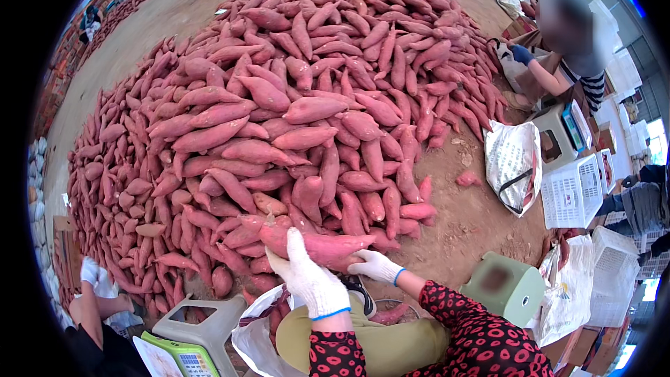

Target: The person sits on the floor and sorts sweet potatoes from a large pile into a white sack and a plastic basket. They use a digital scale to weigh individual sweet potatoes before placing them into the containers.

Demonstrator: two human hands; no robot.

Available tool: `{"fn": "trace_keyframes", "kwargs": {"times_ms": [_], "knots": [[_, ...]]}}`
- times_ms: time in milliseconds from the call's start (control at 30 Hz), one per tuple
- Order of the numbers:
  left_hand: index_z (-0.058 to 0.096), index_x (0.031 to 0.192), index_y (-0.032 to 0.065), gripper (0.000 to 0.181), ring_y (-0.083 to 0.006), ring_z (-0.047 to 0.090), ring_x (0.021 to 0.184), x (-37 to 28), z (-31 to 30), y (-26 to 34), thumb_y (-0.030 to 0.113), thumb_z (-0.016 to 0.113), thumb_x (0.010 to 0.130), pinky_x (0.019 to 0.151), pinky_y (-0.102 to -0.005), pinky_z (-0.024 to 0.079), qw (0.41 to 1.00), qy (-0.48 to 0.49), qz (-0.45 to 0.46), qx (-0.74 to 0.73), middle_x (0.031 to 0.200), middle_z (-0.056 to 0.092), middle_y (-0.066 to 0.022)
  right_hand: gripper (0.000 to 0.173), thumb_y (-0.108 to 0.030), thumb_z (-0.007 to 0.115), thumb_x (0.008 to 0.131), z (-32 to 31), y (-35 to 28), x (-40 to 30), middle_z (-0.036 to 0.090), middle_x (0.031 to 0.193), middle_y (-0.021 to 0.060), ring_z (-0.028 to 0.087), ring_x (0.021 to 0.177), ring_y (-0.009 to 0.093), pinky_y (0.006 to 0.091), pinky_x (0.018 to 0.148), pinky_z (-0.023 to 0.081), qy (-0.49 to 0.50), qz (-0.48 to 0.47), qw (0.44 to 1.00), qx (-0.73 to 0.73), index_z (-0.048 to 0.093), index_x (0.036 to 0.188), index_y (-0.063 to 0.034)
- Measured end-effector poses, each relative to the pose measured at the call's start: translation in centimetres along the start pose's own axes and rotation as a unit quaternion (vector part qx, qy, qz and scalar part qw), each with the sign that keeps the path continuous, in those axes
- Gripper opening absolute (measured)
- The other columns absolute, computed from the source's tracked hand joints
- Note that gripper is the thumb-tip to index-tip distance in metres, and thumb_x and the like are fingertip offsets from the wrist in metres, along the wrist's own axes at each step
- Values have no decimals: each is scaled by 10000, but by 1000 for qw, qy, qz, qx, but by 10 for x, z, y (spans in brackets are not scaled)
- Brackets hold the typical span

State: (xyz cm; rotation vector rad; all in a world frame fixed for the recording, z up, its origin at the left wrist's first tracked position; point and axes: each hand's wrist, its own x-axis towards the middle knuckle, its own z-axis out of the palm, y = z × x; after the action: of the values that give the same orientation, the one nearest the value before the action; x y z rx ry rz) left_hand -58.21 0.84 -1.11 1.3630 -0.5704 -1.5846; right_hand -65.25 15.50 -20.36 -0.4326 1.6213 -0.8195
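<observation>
My left hand (pixel 309 277), in a white knit glove with a blue cuff, is closed around a large sweet potato (pixel 319 243) in front of me. My right hand (pixel 379 267), gloved the same way, touches the lower right side of the held sweet potatoes; its fingertips are partly hidden beneath them. A large heap of red-skinned sweet potatoes (pixel 309 110) rises just beyond both hands. At my lap, below the left hand, a white woven bag (pixel 256 337) stands with its mouth open and sweet potatoes inside.
A grey plastic stool (pixel 201 319) and a green scale (pixel 183 353) are at lower left, near a co-worker's gloved hand. To the right are a green stool (pixel 505 288), a white bag (pixel 513 165), white crates (pixel 570 193) and a seated co-worker with a blue glove. One sweet potato lies on the dirt floor.
</observation>
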Motion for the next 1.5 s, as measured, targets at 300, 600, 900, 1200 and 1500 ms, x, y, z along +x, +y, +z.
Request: {"fn": "trace_keyframes", "kwargs": {"times_ms": [300, 600, 900, 1200, 1500], "knots": [[221, 1564, 80, 733, -283, 454, 1345, 0, 0, -10, 192, 626, 964, 1098, -437, 409, 972, -153, -94, -153, 1496, 408, -166, 667, -354, 683, 893, -27, -17, -72, 626, 947, 4, 562, 742, 80, 243, 610, 460, 102, 12, 981, 165, 472, 1464, -81], [267, 1523, -70, 920, -283, 422, 1365, -3, -10, -24, 419, 714, 884, 1124, -343, 342, 918, -252, -113, 285, 1499, 411, -206, 755, -229, 703, 896, 17, -96, -110, 547, 1311, 132, 571, 1129, 179, 330, 963, 484, 181, -209, 944, 182, 331, 1522, -30], [507, 1332, 76, 652, -245, 575, 1071, 19, -38, 5, 572, 614, 921, 944, -368, 491, 988, -43, -150, -18, 1203, 600, -90, 699, -278, 693, 899, 16, -61, -89, 504, 1411, 213, 489, 1329, 327, 412, 1107, 385, 25, -223, 974, 32, 399, 1458, 22], [445, 1406, 139, 692, -254, 538, 1104, 9, -31, 16, 604, 598, 917, 977, -372, 464, 988, -24, -127, -84, 1308, 551, -85, 783, -463, 749, 724, -59, 43, 66, 508, 1323, 319, 543, 1214, 439, 464, 1038, 459, 454, 195, 869, 25, 514, 1322, -15], [415, 1440, 121, 733, -272, 501, 1170, 11, -23, 4, 579, 624, 908, 1031, -416, 433, 989, -72, -112, -58, 1374, 510, -69, 369, -352, 721, 795, -73, 98, 23, 609, 827, 49, 577, 683, 180, 317, 642, 477, 141, 78, 971, 179, 615, 972, -46]]}}
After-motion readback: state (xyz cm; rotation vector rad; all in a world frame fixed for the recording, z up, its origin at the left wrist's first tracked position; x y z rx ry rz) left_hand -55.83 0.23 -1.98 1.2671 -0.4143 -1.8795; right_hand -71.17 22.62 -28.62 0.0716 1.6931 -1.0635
